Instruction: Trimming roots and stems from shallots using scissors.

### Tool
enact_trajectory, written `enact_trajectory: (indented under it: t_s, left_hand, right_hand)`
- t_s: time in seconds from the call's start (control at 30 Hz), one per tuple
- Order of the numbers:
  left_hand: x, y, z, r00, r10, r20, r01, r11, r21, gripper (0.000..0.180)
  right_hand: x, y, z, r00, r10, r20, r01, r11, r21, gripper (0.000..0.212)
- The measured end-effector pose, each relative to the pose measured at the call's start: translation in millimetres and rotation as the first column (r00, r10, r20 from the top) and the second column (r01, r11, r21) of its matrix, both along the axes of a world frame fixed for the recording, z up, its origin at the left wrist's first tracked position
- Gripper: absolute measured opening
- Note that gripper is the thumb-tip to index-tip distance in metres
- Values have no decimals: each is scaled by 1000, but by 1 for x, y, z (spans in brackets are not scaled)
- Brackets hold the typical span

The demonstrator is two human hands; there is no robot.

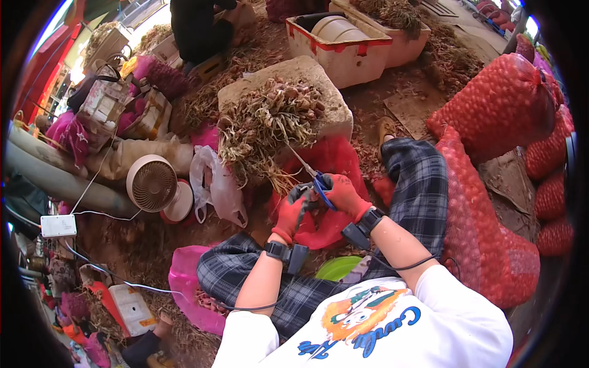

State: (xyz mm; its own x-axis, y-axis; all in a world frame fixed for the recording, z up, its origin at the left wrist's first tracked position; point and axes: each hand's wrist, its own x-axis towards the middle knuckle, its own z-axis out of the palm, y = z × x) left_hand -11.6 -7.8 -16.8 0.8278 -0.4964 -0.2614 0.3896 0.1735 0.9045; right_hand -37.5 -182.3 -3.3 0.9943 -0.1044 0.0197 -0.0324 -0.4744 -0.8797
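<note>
My right hand [347, 195], in a red glove, is closed around the blue handles of a pair of scissors [321, 189]. Their metal blades slant up and left toward a heap of dried bulbs with long stalks [279, 113]. Beside the handles, my left hand [293, 210] has its dark-coated glove fingers bent inward; whatever they pinch is too small to name. The heap lies on an upturned foam box [334, 107] in front of me and spills over its left side. Below both hands, a red mesh bag [340, 165] spreads between my legs.
Full red mesh sacks [497, 101] of bulbs stand at the right. A small fan [151, 184] and a white plastic bag [215, 187] sit at the left. Behind the heap are foam boxes [337, 58]. A green basin [337, 268] lies by my lap, and a person [199, 30] sits beyond.
</note>
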Motion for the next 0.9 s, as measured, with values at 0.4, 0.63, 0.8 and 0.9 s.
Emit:
enact_trajectory:
  t_s: [0.4,0.63,0.8,0.9]
  left_hand:
    - [2,-8,23,935,235,-267,-290,937,-193,14]
    - [-3,-2,4,938,178,-297,-267,918,-292,11]
    - [7,10,10,909,187,-373,-361,801,-478,14]
    - [15,19,-2,847,243,-473,-485,720,-496,16]
  right_hand:
    - [-18,3,-9,938,-49,-343,327,449,832,10]
    - [-7,23,0,972,-80,-223,184,846,500,20]
    - [-22,8,8,979,-52,-197,49,999,-18,58]
    - [-44,17,32,985,-6,-172,-45,956,-289,69]
